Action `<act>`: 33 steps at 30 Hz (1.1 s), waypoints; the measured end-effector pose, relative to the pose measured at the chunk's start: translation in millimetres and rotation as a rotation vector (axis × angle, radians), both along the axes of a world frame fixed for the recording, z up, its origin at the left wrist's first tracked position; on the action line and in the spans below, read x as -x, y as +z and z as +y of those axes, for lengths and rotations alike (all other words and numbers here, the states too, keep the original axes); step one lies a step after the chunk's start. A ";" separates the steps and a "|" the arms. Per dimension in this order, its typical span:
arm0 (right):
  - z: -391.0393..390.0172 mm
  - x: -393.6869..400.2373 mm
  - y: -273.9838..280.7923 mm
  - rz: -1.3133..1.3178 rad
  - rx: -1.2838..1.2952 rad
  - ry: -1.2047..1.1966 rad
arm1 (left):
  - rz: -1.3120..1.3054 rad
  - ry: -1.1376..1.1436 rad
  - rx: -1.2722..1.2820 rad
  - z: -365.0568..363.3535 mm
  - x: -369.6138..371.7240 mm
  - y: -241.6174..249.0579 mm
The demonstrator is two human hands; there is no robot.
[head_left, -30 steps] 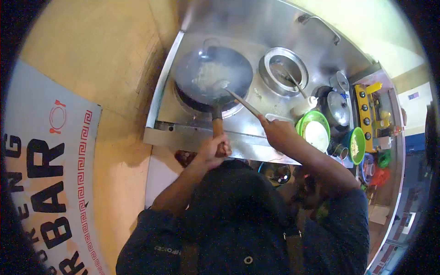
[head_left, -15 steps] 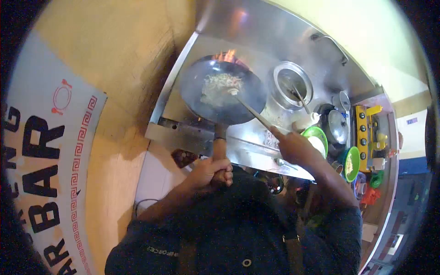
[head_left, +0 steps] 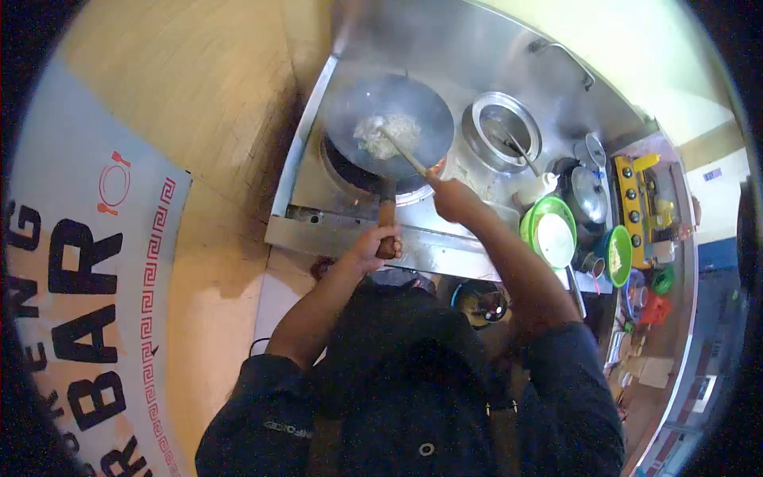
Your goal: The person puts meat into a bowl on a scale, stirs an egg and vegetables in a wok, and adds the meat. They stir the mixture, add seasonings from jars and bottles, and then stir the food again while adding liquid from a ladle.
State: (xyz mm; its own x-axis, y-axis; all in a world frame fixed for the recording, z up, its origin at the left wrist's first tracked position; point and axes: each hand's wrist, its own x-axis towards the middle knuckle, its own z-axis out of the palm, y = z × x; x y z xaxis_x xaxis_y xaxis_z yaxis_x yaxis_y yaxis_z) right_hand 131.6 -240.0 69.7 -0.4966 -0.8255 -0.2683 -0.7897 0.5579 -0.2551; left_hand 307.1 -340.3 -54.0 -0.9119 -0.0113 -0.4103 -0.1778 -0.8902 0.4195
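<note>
My left hand [head_left: 375,248] is closed round the wooden handle [head_left: 386,215] of a dark wok [head_left: 429,111]. The wok sits over the burner, where a little flame shows at its lower right rim. Pale chopped food [head_left: 401,127] lies steaming in the bottom. My right hand [head_left: 457,200] grips a long-handled ladle [head_left: 407,156] that reaches over the wok's near right rim. Its head is in the food, partly hidden, so its exact shape is hard to make out.
Right of the wok, a metal pot [head_left: 483,107] holds another long-handled utensil. A white squeeze bottle [head_left: 536,189], green bowls [head_left: 531,230] and a lidded pot [head_left: 586,199] stand farther right. A yellow stove [head_left: 629,195] is beyond, and a steel splashback [head_left: 445,40] rises behind.
The wok has shifted away from me and its rear flames no longer show. My left hand moved forward with the handle. My right hand moved left and forward, bringing the ladle deeper into the wok.
</note>
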 end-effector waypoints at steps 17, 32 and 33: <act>78.7 24.3 49.4 0.278 -0.204 -0.020 | 0.053 0.011 -0.036 11.1 1.7 23.6; 60.2 -1.0 14.9 -0.141 0.086 -0.086 | 0.040 0.075 -0.155 1.9 -8.4 -20.8; 61.6 -7.3 17.1 0.133 -0.024 0.091 | -0.013 0.053 -0.142 1.3 -13.0 -18.6</act>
